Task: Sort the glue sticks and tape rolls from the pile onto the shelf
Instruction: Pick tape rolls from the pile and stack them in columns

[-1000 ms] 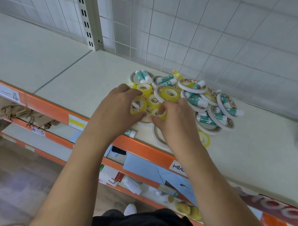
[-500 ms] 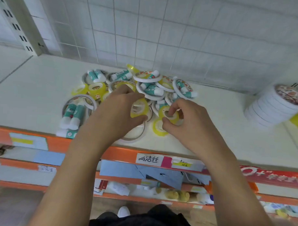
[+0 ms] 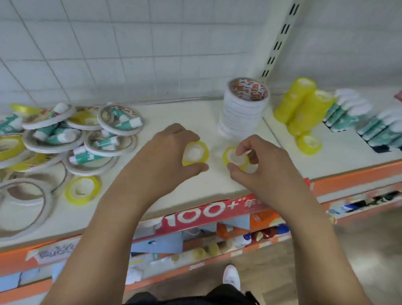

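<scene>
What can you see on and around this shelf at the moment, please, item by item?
mixed pile: one, teal-white glue sticks among white and yellow tape rolls, shelf left
lone yellow roll: one, yellow, front of pile
white roll stack: one, white with patterned top, shelf centre back
yellow roll columns: two, yellow, leaning right of that stack
loose yellow roll: one, yellow, before the columns
glue stick rows: count unclear, teal and white, far right
shelf: one, cream top, orange edge
left-held roll: one, yellow, over shelf centre
right-held roll: one, yellow, beside it
left hand: one, holds left-held roll
right hand: one, pinches right-held roll
</scene>
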A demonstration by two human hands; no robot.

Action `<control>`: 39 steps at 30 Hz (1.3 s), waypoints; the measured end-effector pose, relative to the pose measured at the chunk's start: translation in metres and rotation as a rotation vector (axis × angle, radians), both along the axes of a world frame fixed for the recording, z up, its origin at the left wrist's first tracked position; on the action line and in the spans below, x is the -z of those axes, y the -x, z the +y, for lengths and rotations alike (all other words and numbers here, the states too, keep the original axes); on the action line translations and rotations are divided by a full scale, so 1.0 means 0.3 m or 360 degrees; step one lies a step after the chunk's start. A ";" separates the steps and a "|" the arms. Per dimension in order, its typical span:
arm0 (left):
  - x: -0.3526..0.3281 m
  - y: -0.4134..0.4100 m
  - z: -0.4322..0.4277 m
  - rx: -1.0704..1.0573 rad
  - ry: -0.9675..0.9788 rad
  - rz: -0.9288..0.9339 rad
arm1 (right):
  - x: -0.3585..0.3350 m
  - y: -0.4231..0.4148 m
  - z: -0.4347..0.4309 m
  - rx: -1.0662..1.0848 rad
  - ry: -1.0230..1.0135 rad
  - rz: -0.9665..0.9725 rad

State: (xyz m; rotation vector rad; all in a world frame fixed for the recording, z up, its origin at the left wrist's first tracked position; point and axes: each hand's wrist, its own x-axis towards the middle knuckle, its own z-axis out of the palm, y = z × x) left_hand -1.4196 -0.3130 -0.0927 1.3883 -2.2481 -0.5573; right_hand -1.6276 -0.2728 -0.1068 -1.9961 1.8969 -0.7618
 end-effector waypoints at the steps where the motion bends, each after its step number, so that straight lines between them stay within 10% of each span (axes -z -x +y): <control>1: 0.002 0.060 -0.006 0.0002 -0.0001 -0.0005 | 0.004 0.055 -0.003 0.0001 0.0003 -0.0003; 16: 0.050 0.746 -0.052 -0.0064 -0.0035 -0.0028 | 0.049 0.715 -0.100 -0.0118 -0.0021 -0.0027; 39: 0.044 0.993 -0.119 -0.0253 -0.0020 -0.0101 | 0.110 0.879 -0.202 -0.0243 -0.0171 -0.0168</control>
